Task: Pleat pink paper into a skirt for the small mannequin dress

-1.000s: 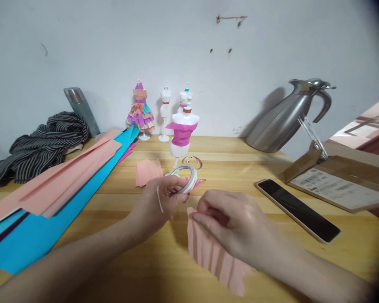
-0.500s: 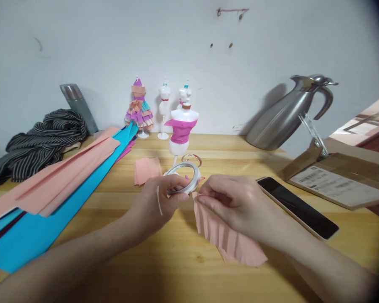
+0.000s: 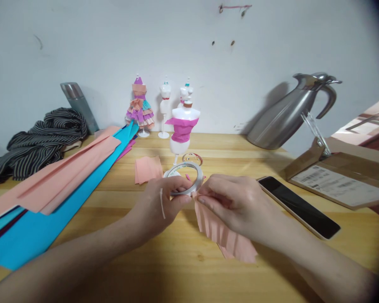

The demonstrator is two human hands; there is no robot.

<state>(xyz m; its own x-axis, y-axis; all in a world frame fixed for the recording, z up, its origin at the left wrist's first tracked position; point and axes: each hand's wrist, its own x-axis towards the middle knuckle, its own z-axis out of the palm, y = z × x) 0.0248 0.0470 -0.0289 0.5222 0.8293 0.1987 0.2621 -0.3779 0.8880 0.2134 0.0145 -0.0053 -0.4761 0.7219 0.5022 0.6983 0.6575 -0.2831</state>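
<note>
My left hand point(image 3: 162, 200) is closed on a roll of tape point(image 3: 198, 176), its thumb and fingers pinching the near side of the ring. A thin pale strip clings to the back of that hand. Close by on the right, my right hand point(image 3: 233, 204) pinches the upper corner of a pleated peach crepe paper piece point(image 3: 222, 233), which hangs down below the fingers. The roll's edge and the paper corner almost meet; whether they touch I cannot tell. Behind the roll stands a small white mannequin point(image 3: 179, 146) wrapped in magenta paper point(image 3: 181, 129).
Peach paper squares point(image 3: 148, 169) lie behind my left hand. Long peach and blue paper sheets point(image 3: 82, 191) cover the left side. A phone point(image 3: 300, 207), cardboard box point(image 3: 337, 181) and steel jug point(image 3: 281, 113) are on the right. A paper-dressed mannequin point(image 3: 139, 105) stands at the wall.
The tape roll has shifted slightly right, nearer the right fingers. The lower end of the pleated paper has swung a little left. Both hands keep their holds.
</note>
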